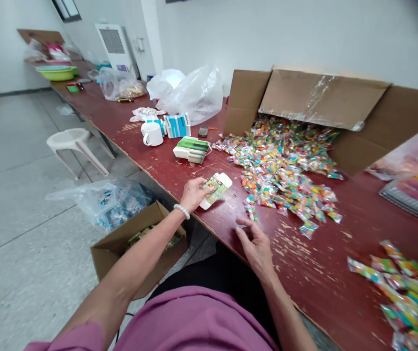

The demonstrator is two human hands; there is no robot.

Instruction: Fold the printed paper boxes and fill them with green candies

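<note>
While most of the scene is filled by a long red table (362,214), its paint worn off in patches, the far right is taken up by a large cardboard box (322,95), turned with its mouth toward the near side. From that mouth a wide heap of wrapped candies (285,165) is spread over the tabletop. On the floor at the left, an open floor box (167,265) is partly hidden by the left forearm, and beside it a clear bag of blue packets (121,204) is seen. At the near right, a smaller group of candies (402,287) is laid out. Left of the heap, a stack of green cartons (193,148) is placed.

By the left hand (193,194), 1 small patterned carton (218,187) is gripped at its near left end, over the table, with white flaps showing. Nothing is seen to be held by the right hand (256,243), whose thumb and forefinger are parted near the closest candies.

The small carton can be judged opened out but not yet closed; whether it has been filled cannot be told. Many candies are left loose, so much seems unfinished.
</note>
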